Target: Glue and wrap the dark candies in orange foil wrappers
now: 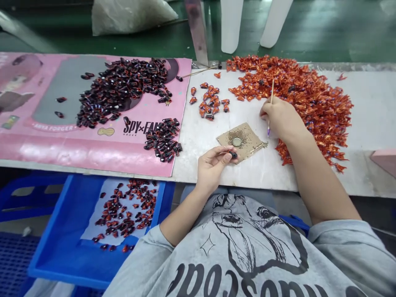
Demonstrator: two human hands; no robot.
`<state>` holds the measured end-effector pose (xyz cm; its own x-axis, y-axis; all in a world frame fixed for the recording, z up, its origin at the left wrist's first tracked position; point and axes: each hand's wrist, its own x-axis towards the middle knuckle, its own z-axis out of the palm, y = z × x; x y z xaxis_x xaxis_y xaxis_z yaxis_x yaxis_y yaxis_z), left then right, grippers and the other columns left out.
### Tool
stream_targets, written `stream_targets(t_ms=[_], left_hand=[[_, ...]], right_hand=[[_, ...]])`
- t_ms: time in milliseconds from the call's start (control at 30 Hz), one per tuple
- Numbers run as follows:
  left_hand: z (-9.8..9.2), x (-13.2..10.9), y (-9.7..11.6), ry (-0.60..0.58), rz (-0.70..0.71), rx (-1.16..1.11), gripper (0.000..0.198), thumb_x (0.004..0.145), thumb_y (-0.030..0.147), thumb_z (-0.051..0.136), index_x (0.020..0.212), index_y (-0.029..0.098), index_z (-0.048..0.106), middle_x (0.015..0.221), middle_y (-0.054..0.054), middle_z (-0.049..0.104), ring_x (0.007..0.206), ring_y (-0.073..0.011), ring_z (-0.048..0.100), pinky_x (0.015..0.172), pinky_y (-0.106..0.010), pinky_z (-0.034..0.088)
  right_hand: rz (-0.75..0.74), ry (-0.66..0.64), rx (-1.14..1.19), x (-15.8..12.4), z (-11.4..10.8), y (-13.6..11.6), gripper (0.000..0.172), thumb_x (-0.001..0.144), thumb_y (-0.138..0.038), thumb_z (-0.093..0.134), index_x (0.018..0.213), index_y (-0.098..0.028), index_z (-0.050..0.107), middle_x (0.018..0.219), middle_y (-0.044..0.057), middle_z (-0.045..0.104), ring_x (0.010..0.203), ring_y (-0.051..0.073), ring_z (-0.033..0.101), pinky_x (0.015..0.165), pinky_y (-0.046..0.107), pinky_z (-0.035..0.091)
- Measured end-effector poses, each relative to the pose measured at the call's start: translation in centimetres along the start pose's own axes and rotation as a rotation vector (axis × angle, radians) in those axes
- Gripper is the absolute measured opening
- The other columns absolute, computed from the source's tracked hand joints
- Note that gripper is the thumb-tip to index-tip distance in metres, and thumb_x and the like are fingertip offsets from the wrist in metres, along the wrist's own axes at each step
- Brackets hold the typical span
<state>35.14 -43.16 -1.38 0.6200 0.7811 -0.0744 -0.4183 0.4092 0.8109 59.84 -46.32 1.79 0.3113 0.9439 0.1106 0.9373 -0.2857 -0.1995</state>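
Note:
My left hand (pixel 213 167) pinches a small black and red piece (pixel 232 154) over the near edge of a brown card (pixel 246 153). A small round dish (pixel 237 142) sits on that card among dark specks. To the right, my right hand (pixel 283 119) is closed around a thin wooden stick (pixel 272 88) with a purple tip pointing down at the white table. A large heap of orange pieces (pixel 321 107) lies beside and beyond my right hand. Several loose orange pieces (pixel 211 99) lie beyond the card.
Dark pieces (pixel 123 86) are heaped on a pink mat (pixel 161 165) at the left. Below it, a blue tray (pixel 71 264) holds red and black pieces on white paper. Behind the table (pixel 371 123) are a green surface (pixel 324 33) and a plastic bag (pixel 130 16).

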Motion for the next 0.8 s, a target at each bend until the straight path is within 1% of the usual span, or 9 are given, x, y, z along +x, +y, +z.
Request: stream_targets(t_ms=[100,133,200,300,367,500,633,700,800], left_hand=[[-0.2,0.1,0.3,-0.027,-0.003,-0.017,0.024,0.063,0.036,0.093,0.08,0.024,0.08,0.083,-0.001,0.08,0.08,-0.0135,0.075,0.075,-0.025,0.062],[-0.2,0.2,0.4,-0.04,0.006,-0.019,0.023,0.063,0.036,0.093,0.079,0.025,0.08,0.085,-0.001,0.08,0.085,-0.0138,0.075,0.08,-0.026,0.061],[0.0,0.3,0.8,-0.069,0.02,-0.025,0.021,0.064,0.035,0.092,0.079,0.026,0.081,0.096,-0.002,0.08,0.095,-0.0143,0.074,0.09,-0.028,0.059],[0.6,0.3,1.4,-0.109,0.004,-0.1,0.019,0.066,0.037,0.091,0.08,0.028,0.081,0.11,-0.003,0.079,0.106,-0.0159,0.072,0.099,-0.032,0.056],[1.0,0.3,1.8,-0.125,-0.018,-0.174,0.02,0.065,0.038,0.091,0.079,0.029,0.081,0.105,-0.002,0.08,0.099,-0.0155,0.073,0.094,-0.032,0.059],[1.2,0.1,2.4,-0.124,-0.072,-0.254,0.023,0.062,0.038,0.092,0.078,0.026,0.081,0.086,-0.001,0.079,0.078,-0.0122,0.074,0.081,-0.027,0.062],[0.7,0.2,3.0,-0.116,-0.152,-0.348,0.022,0.062,0.033,0.093,0.078,0.024,0.08,0.091,-0.002,0.08,0.082,-0.015,0.076,0.086,-0.032,0.063],[0.5,0.3,3.3,-0.166,-0.209,-0.39,0.022,0.064,0.032,0.092,0.08,0.023,0.079,0.098,-0.002,0.08,0.086,-0.0155,0.076,0.088,-0.033,0.063],[0.2,0.4,3.9,-0.256,-0.267,-0.436,0.021,0.066,0.031,0.091,0.082,0.023,0.079,0.101,-0.002,0.079,0.091,-0.0152,0.076,0.09,-0.032,0.063]], right_hand=[[0.0,0.049,0.131,-0.9,-0.6,-1.0,0.01,0.081,-0.009,0.063,0.082,-0.015,0.071,0.091,0.011,0.07,0.081,0.022,0.063,0.079,0.038,0.052],[-0.04,0.091,0.261,-1.3,-0.9,-1.7,0.009,0.081,-0.012,0.068,0.087,-0.016,0.073,0.089,0.008,0.07,0.079,0.02,0.064,0.078,0.037,0.053],[-0.144,0.164,0.596,-2.3,-1.5,-3.4,0.02,0.082,-0.022,0.074,0.102,-0.021,0.076,0.086,0.004,0.071,0.074,0.017,0.065,0.071,0.032,0.055],[-0.271,0.14,1.028,-3.7,-1.9,-6.3,0.026,0.082,-0.031,0.08,0.108,-0.028,0.077,0.081,0.001,0.072,0.065,0.014,0.066,0.058,0.027,0.054],[-0.31,0.115,1.138,-4.4,-1.9,-7.8,0.022,0.083,-0.028,0.08,0.105,-0.03,0.078,0.084,0.001,0.075,0.065,0.014,0.068,0.056,0.026,0.054],[-0.378,0.243,0.854,-5.2,-1.7,-9.1,0.022,0.081,-0.017,0.08,0.101,-0.028,0.078,0.084,0.001,0.075,0.065,0.012,0.065,0.059,0.023,0.053],[-0.48,0.432,0.513,-5.3,-1.7,-9.0,0.02,0.084,-0.022,0.079,0.103,-0.026,0.077,0.086,0.003,0.07,0.077,0.015,0.067,0.066,0.027,0.056],[-0.514,0.507,0.418,-5.3,-1.9,-9.0,0.024,0.085,-0.025,0.078,0.109,-0.025,0.076,0.095,0.006,0.068,0.086,0.019,0.068,0.067,0.03,0.056],[-0.59,0.563,0.365,-5.5,-2.2,-9.3,0.024,0.086,-0.018,0.075,0.108,-0.027,0.074,0.107,0.008,0.068,0.092,0.021,0.069,0.067,0.032,0.056]])
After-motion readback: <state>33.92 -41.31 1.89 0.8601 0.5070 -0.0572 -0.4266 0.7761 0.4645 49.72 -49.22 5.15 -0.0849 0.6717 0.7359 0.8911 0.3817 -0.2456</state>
